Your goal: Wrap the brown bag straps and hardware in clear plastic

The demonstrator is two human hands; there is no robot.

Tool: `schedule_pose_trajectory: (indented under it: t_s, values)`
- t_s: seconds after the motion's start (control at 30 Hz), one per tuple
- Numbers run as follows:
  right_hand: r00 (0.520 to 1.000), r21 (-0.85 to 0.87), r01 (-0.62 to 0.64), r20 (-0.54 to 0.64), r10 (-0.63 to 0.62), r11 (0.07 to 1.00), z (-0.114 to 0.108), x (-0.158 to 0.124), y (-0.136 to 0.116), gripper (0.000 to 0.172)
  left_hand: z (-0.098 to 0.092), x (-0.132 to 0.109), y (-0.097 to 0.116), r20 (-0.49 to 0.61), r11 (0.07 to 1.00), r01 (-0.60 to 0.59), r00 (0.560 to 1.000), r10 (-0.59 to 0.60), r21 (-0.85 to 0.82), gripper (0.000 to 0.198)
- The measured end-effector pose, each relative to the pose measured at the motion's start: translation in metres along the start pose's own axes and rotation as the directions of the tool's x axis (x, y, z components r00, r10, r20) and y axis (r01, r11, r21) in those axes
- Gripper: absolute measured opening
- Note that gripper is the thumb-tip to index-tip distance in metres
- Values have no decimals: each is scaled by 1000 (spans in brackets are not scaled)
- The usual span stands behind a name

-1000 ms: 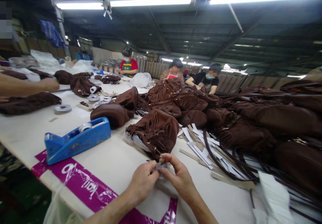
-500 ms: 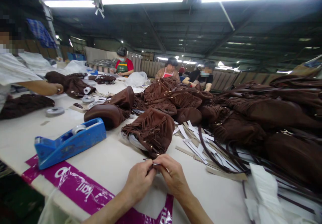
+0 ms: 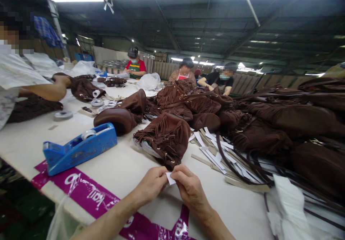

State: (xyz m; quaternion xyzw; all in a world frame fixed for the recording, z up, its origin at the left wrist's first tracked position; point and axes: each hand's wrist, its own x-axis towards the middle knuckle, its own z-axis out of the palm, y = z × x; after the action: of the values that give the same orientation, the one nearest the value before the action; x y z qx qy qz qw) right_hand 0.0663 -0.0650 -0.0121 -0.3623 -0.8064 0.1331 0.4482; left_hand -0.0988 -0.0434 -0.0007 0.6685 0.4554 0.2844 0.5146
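A small white paper piece (image 3: 170, 178) shows between my two hands, close to the table's front. My right hand (image 3: 188, 186) pinches its right side between thumb and fingers. My left hand (image 3: 153, 183) is closed at the paper's left edge, its fingertips partly hidden. Just beyond my fingers lies a brown fringed bag (image 3: 165, 137) with brass-coloured eyelets and clear plastic at its left side. Its lower end comes down to my hands; whether they touch it I cannot tell.
A blue tape dispenser (image 3: 81, 147) stands at left near purple printed plastic (image 3: 91, 193). Brown bags (image 3: 291, 121) are heaped right and behind. White and tan paper strips (image 3: 212, 153) lie right of the fringed bag. A co-worker's arm (image 3: 45, 91) reaches in from the left; others work behind.
The white paper between my hands has come into clearer view, now facing up. My hands have shifted slightly, and the camera view has moved a little. The left co-worker's arm has moved.
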Motion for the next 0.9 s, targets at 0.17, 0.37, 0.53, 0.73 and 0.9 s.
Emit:
schedule_pose_trajectory:
  t_s: [0.17,0.37,0.53,0.73,0.9]
  values:
    - [992,-58,20,123,-13,998,-6,-2,2,26,-10,-2,8,202,978,122,976,-87,-168,15]
    - [980,-67,49,196,-35,997,-16,1,-1,28,-12,1,15,198,955,219,964,-179,-198,30]
    - [991,56,-122,68,118,991,-23,-6,-15,22,-2,5,11,116,979,141,985,-125,-144,28]
    - [590,425,-750,83,804,507,-5,-29,-33,33,21,-3,5,-86,1000,3,996,-2,9,29]
    - [514,515,-772,161,843,372,7,-27,-41,35,25,-8,0,-96,997,-39,994,45,67,32]
